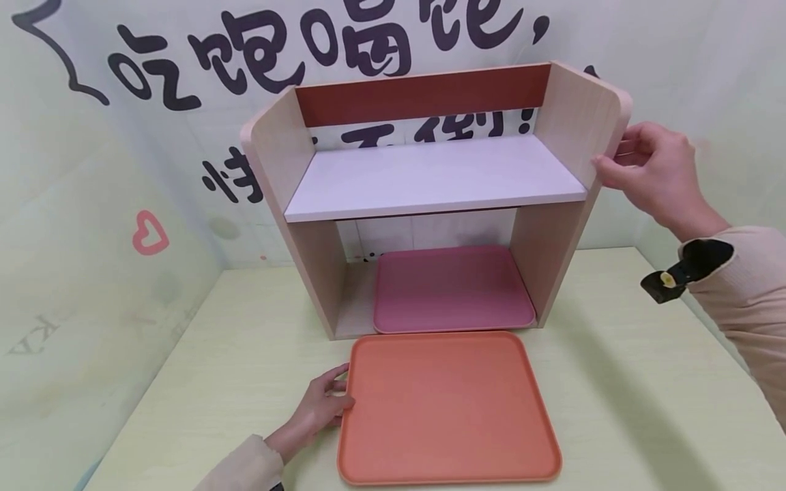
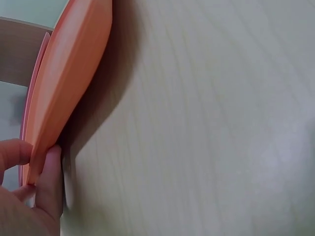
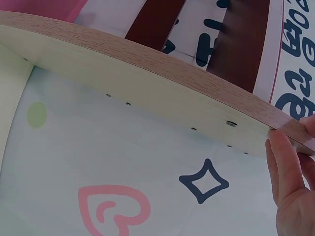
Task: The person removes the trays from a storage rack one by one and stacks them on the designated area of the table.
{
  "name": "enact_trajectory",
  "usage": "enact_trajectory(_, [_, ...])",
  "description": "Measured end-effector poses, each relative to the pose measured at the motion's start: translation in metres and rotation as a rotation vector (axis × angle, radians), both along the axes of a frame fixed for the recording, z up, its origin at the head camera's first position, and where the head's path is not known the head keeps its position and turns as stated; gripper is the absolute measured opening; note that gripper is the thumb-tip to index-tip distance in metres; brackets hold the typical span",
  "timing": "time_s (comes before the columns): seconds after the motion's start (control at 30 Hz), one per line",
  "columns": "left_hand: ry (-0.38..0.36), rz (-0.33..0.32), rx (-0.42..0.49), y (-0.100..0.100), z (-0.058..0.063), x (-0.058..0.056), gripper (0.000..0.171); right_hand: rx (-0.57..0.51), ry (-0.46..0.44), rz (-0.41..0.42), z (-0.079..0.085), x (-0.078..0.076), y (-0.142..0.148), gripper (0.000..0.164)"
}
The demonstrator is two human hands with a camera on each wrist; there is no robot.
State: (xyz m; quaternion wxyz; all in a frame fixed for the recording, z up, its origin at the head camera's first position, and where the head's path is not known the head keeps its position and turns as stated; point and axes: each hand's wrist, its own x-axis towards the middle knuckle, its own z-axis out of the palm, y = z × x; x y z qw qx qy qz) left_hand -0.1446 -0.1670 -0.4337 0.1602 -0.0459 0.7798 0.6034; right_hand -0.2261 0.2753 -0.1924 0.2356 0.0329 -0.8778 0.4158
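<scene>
My left hand (image 1: 319, 406) pinches the left edge of an orange tray (image 1: 451, 409) that lies in front of a small wooden shelf unit (image 1: 436, 174). The left wrist view shows the tray's rim (image 2: 74, 69) between thumb and fingers, with a shadow beneath it on the tabletop. Up at the right, my right hand (image 1: 660, 170) grips the front edge of the unit's right side panel (image 1: 583, 116). Thumb and fingers lie on opposite faces of that panel, as the right wrist view shows too. A pink tray (image 1: 451, 290) lies in the unit's lower compartment.
The unit has a white middle shelf (image 1: 436, 170) and a dark red back rail (image 1: 424, 95). It stands on a pale wood-grain table (image 1: 614, 382). Behind it hangs a white sheet (image 1: 184, 41) with large dark characters, and light walls close in both sides.
</scene>
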Motion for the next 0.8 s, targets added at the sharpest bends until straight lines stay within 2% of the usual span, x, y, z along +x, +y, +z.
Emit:
enact_trajectory(0.33, [-0.019, 0.018, 0.019, -0.0013, -0.0006, -0.0009, 0.063, -0.020, 0.010, 0.017, -0.0015, 0.0003, 0.0003, 0.031])
enact_trajectory(0.53, [-0.012, 0.028, -0.005, 0.0021, -0.0024, -0.0013, 0.062, -0.035, 0.011, 0.018, -0.0016, 0.0010, 0.0009, 0.029])
enact_trajectory(0.8, [0.041, -0.020, -0.040, 0.0039, -0.0041, -0.0014, 0.060, -0.053, 0.013, 0.027, -0.0009, 0.0004, -0.0006, 0.026])
